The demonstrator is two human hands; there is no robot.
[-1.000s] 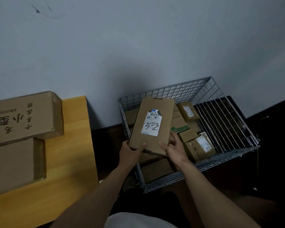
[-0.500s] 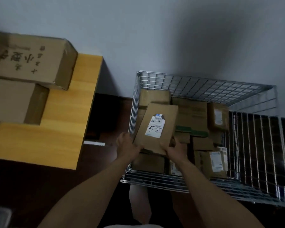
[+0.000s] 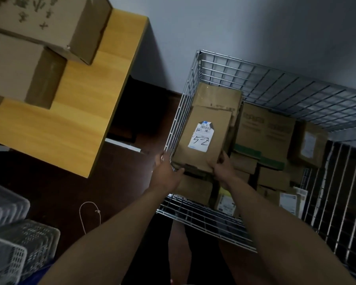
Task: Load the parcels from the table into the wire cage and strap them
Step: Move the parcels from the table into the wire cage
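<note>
A flat brown parcel with a white label marked "5-2" lies inside the wire cage, against its left wall and on top of other parcels. My left hand grips its near left corner, beside the cage's left wall. My right hand grips its near right corner. Several more brown parcels fill the cage floor to the right. On the wooden table at the upper left, two large cardboard boxes are stacked.
White plastic baskets stand on the dark floor at the lower left. A loop of thin cord lies on the floor near them. The cage stands against a grey wall, and its right side is a dark barred panel.
The parcel marked "5-2" has gone from above the cage rim down into the cage's left side, both hands still on it. My view has tipped downward and closer.
</note>
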